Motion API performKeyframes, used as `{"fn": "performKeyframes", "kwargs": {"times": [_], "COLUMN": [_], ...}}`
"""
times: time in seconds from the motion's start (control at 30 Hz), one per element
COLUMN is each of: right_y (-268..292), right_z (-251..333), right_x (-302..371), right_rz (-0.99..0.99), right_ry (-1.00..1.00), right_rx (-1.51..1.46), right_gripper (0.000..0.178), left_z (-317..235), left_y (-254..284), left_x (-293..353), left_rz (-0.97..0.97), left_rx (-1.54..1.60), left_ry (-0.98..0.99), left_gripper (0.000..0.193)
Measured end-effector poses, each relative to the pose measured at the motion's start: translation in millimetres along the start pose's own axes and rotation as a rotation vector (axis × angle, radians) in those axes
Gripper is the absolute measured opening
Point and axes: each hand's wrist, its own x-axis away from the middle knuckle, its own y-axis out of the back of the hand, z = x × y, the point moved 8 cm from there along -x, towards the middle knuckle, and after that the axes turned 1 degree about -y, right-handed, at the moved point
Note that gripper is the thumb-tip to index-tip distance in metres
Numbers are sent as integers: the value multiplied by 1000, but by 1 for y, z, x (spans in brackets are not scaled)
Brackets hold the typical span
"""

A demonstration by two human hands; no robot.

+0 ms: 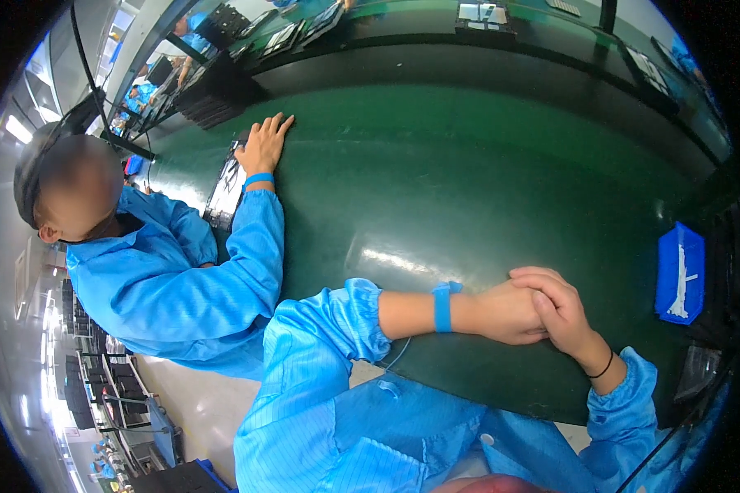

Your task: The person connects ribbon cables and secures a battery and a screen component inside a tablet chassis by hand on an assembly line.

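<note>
My two hands are clasped together over the green table mat (436, 189), near its front edge. My right hand (564, 306) is closed over the fingers of my left hand (501, 315). The left hand's fingers are mostly hidden under the right, so their curl cannot be made out. A blue wrist strap (442, 308) circles my left wrist, with a thin cord hanging below the forearm. A thin black band (603, 366) is on my right wrist. No tool or part shows in either hand.
A blue plastic bin (681, 275) with white pieces stands at the right. On the left, a co-worker's hand (265, 148) rests by a flat black-and-white device (226, 185). Stacked black trays (214, 94) stand behind. A dark shelf (534, 62) with flat devices runs along the back.
</note>
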Motion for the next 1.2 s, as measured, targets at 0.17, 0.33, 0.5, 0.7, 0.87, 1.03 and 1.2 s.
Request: {"fn": "performKeyframes", "kwargs": {"times": [0.17, 0.33, 0.5, 0.7, 0.87, 1.03, 1.2], "right_y": [1, 4, 2, -3, -2, -1, -5], "right_z": [2, -5, -5, -2, -4, -8, -7], "right_x": [-1, 0, -3, 4, 4, 4, 1], "right_rz": [-10, -31, -13, -16, -21, -36, 4], "right_ry": [2, -11, 36, 41, 42, 96, 60], "right_rx": [8, 11, 35, 23, 44, 61, 15], "right_gripper": [29, 29, 30, 29, 29, 28, 29], "left_z": [4, 8, 11, 6, 8, 11, 9], "left_y": [-4, -7, -6, -9, -14, -8, -5], "left_x": [2, 0, 0, 5, 6, 3, 6], "left_rz": [63, 95, 150, 159, 184, 137, 178], "left_rx": [-6, 32, 74, 23, 54, -42, -29], "left_ry": [7, -10, 73, 73, 57, 64, 114], "left_gripper": [24, 28, 26, 27, 27, 24, 22]}}
